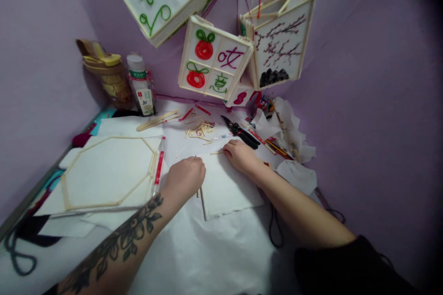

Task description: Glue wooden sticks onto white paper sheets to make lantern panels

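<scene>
My left hand [187, 176] is closed, knuckles up, at the left edge of a white paper sheet [231, 193]. What its fingers hold, if anything, is hidden; a short wooden piece [198, 192] shows just below it. At the sheet's top edge my right hand [239, 154] is closed, fingertips on a thin wooden stick [216, 152] that points left. Behind it lie pruning shears [242, 133] with black handles. A loose heap of short sticks [200, 129] sits beyond both hands.
White sheets with an octagonal stick frame [110, 138] and a red pen [159, 168] lie left. A glue bottle [141, 85] and brown cup [112, 80] stand behind. Decorated lanterns [216, 57] hang low over the table's back. Crumpled paper [294, 133] is at right.
</scene>
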